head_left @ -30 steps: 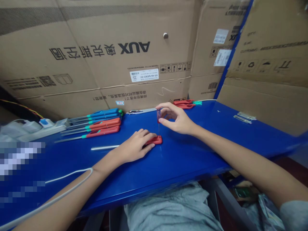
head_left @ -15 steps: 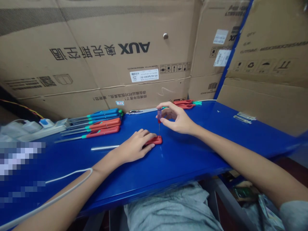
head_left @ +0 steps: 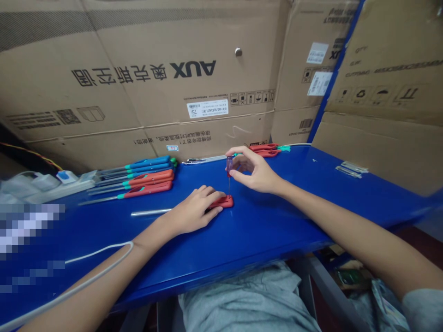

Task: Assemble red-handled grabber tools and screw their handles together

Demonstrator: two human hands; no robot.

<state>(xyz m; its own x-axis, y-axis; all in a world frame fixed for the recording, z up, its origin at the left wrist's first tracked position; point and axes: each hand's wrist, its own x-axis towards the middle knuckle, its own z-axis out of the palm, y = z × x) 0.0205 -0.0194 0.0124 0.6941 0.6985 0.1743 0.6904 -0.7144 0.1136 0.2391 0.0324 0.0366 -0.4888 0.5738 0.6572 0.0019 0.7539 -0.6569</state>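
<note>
My left hand [head_left: 195,211] is wrapped over a red long-necked lighter [head_left: 226,201] and holds it flat on the blue table. The lighter's metal tube [head_left: 150,212] sticks out to the left, while the middle of its body is hidden under my fingers. In my right hand [head_left: 254,170] is a small screwdriver [head_left: 229,168] with a clear purple-red handle, gripped between thumb and fingers with the index finger on top. The screwdriver stands upright, and its thin shaft comes down to the right end of the lighter. Whether a screw sits under the tip is too small to tell.
Several red lighters [head_left: 148,188] and blue lighters [head_left: 152,162] lie in a row at left. More red lighters [head_left: 265,150] lie behind my right hand. A power strip [head_left: 65,184] stands far left, and a white cable [head_left: 100,251] crosses my left forearm. Cardboard [head_left: 138,41] walls the back.
Almost nothing differs. Both hands, the lighter and the screwdriver keep their places.
</note>
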